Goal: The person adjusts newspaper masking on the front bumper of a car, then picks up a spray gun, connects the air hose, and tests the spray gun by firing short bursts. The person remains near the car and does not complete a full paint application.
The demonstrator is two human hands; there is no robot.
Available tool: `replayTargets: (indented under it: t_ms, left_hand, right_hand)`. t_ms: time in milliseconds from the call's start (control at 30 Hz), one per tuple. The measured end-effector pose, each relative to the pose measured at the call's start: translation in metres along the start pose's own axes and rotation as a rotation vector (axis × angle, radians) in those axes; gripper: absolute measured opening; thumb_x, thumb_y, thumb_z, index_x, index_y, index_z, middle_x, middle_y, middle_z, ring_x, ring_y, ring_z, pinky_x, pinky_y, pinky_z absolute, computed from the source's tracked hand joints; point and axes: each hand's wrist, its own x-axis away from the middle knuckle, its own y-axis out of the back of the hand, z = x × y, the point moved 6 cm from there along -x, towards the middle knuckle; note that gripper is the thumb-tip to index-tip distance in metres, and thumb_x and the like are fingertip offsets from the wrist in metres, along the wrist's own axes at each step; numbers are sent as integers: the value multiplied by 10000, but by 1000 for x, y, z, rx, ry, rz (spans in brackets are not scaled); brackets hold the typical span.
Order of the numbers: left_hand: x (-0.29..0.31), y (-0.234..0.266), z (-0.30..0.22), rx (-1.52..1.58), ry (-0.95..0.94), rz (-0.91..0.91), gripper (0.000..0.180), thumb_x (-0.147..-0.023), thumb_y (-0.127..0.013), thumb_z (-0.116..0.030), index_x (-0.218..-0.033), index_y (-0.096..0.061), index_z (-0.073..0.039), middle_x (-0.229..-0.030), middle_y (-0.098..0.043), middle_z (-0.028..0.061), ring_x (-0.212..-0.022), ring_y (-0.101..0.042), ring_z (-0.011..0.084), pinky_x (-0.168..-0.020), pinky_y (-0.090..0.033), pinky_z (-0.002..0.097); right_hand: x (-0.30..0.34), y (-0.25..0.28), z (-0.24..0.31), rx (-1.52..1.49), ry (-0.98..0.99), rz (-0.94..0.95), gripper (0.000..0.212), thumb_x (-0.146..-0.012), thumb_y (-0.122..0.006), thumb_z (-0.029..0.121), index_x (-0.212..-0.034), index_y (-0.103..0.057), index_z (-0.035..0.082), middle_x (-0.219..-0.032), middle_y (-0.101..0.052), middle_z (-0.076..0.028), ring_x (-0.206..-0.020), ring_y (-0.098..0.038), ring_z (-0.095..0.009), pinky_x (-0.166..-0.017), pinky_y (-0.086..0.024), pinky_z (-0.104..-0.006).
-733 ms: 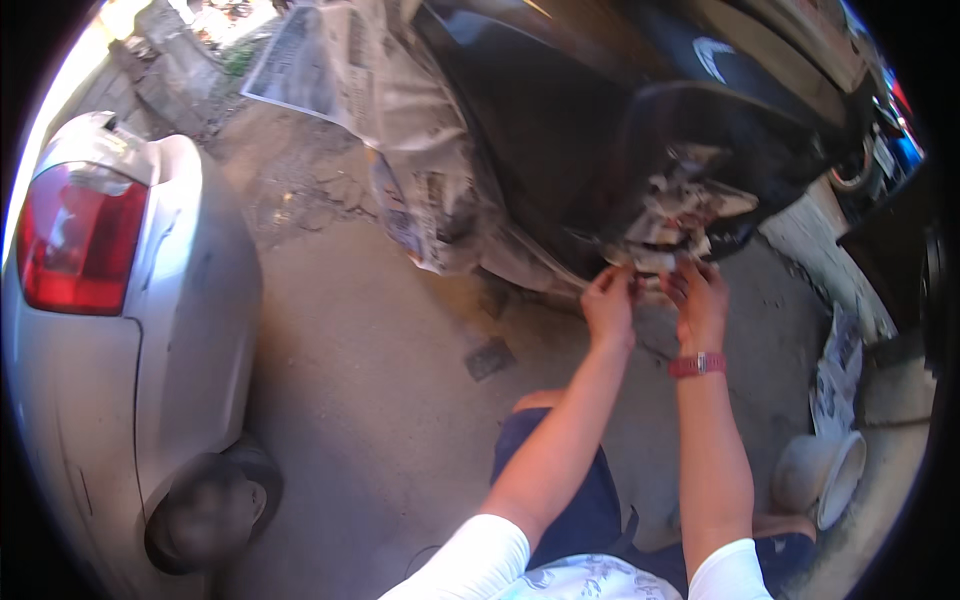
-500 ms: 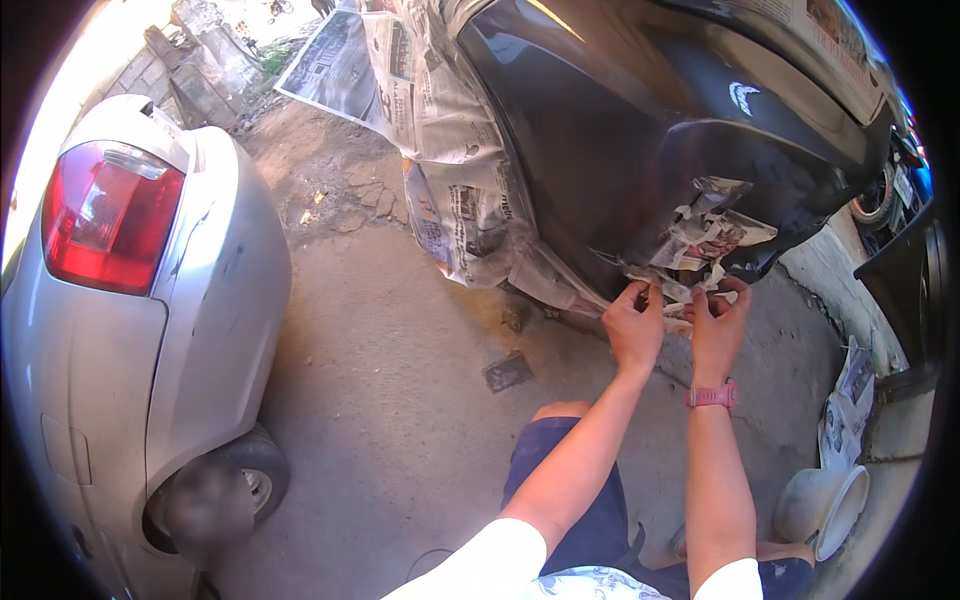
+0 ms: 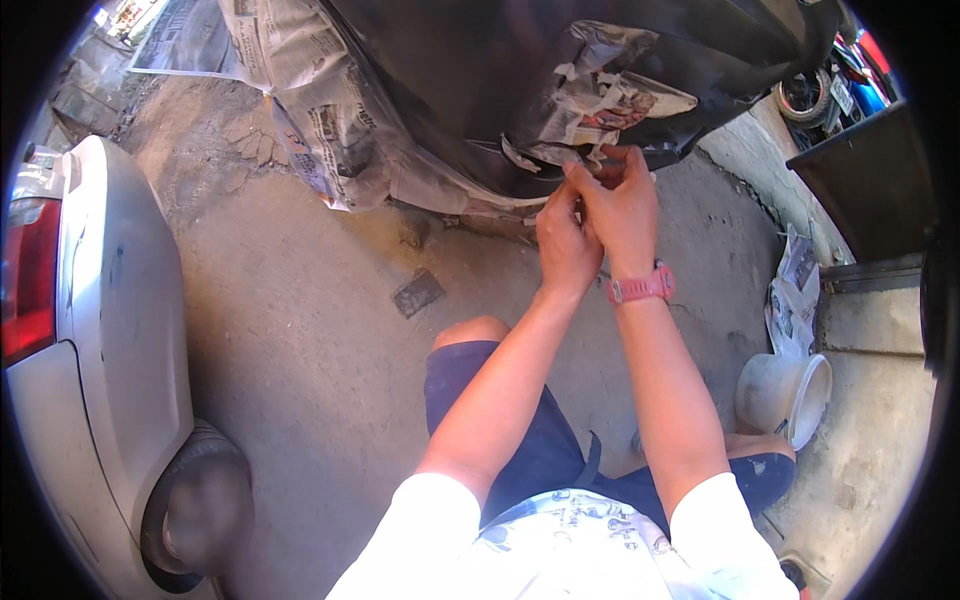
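Note:
A dark, glossy car bumper (image 3: 450,80) fills the top of the view. Torn, crumpled newspaper (image 3: 625,100) covers an opening low on its right part. Just beneath that patch my two hands are together, touching each other. My left hand (image 3: 568,245) is closed, its fingers curled in and partly hidden behind the right. Wearing a pink wristwatch (image 3: 642,286), my right hand (image 3: 624,210) has thumb and fingers bent at the lower edge of the newspaper. Whatever lies between the fingers of either hand is too small or hidden to name.
More newspaper (image 3: 340,130) masks the bumper's left edge. A silver car (image 3: 130,270) stands at the left. A dark flat piece (image 3: 418,293) lies on the concrete floor. At right are a white bucket (image 3: 785,400), crumpled newspaper (image 3: 795,290) and a dark panel (image 3: 865,185).
My view has shifted, so the bumper sits higher and further left in it. My hands, apart at the newspaper's lower edge before, have come together, the right partly over the left.

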Motion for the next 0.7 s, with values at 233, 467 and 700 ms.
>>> replayTargets:
  t_ms: [233, 467, 700]
  left_hand:
    - [-1, -1, 35, 559, 430, -39, 297, -1072, -627, -195, -1285, -670, 7, -1074, -723, 23, -919, -621, 63, -773, -506, 253]
    - [3, -16, 30, 994, 622, 63, 346, -1063, -623, -151, -1369, -536, -13, -1279, -636, 78, -1182, -635, 190, -1016, -525, 325]
    - [-1, -16, 1, 1140, 537, 154, 427, -1043, -640, -107, -1419, -483, 19, -1380, -585, 111, -1357, -534, 217, -1201, -395, 363]
  right_hand:
    - [5, 13, -16, -229, -44, -161, 293, -912, -776, 151, -1118, -669, -29, -867, -728, -85, -707, -668, -156, -669, -540, -300]
    - [18, 1, -51, -589, -164, -1, 198, -1024, -619, 88, -1171, -722, 5, -1033, -716, -69, -914, -651, -133, -750, -521, -271]
    - [19, -16, -76, -722, -307, -5, 209, -1014, -617, 121, -1188, -668, 16, -1039, -707, -65, -882, -660, -160, -780, -530, -306]
